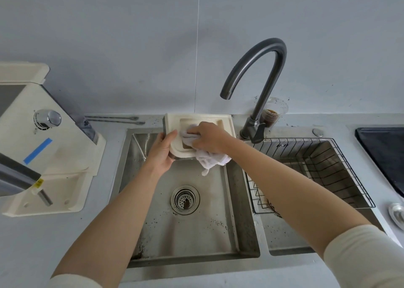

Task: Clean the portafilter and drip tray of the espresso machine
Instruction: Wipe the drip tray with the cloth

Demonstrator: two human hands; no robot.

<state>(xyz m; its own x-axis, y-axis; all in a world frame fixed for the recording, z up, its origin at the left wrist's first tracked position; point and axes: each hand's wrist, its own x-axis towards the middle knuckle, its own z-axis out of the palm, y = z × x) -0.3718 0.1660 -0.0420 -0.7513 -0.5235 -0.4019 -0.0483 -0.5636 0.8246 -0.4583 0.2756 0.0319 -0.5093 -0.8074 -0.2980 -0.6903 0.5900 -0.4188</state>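
Note:
The cream drip tray (175, 121) is held tilted over the back of the left sink basin. My left hand (162, 151) grips its lower left corner. My right hand (209, 138) presses a white cloth (211, 160) into the tray's brownish recess, and the cloth's loose end hangs below the tray. The cream espresso machine (50, 152) stands on the counter at the left, with its dark portafilter handle (17, 174) sticking out at the left edge.
The left sink basin (196, 228) has a drain strainer (185, 199) and scattered coffee grounds. A dark gooseneck faucet (255, 78) rises behind the divider. A wire rack (323, 169) fills the right basin. A plastic cup (274, 113) with brown residue stands behind the faucet. A black cooktop (384, 154) lies at the far right.

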